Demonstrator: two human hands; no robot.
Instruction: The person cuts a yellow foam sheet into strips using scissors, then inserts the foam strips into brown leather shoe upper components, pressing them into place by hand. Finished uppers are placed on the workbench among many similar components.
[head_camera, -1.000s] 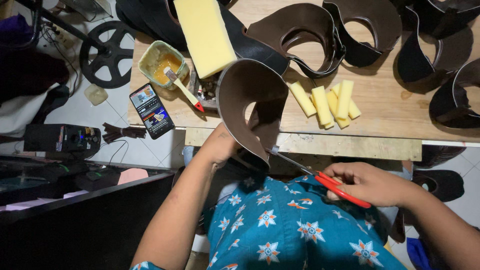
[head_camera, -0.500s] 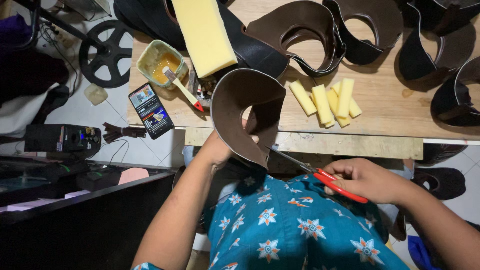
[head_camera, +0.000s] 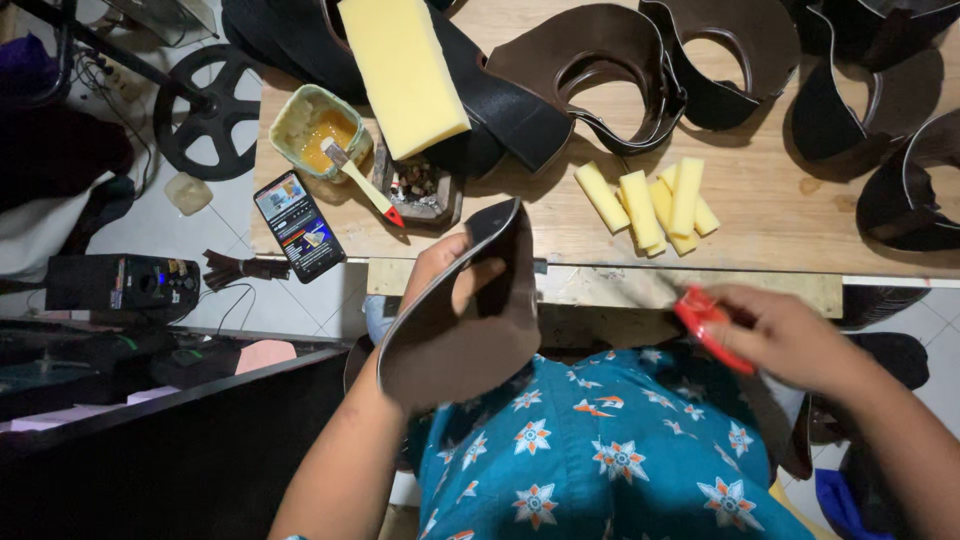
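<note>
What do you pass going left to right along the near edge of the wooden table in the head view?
Glue pot → phone → brush → small tray → dark cut piece in the left hand → yellow foam strips → red-handled tool in the right hand.

A big yellow foam block (head_camera: 403, 75) lies at upper centre on the table (head_camera: 780, 215), with small foam strips (head_camera: 655, 205) right of it and dark leather cutouts (head_camera: 620, 70) along the top. At upper left stand a glue pot (head_camera: 318, 130) with a brush (head_camera: 362, 182), and a phone (head_camera: 298, 226) at the table's edge. A black wheel (head_camera: 205, 110) lies on the floor further left.
</note>
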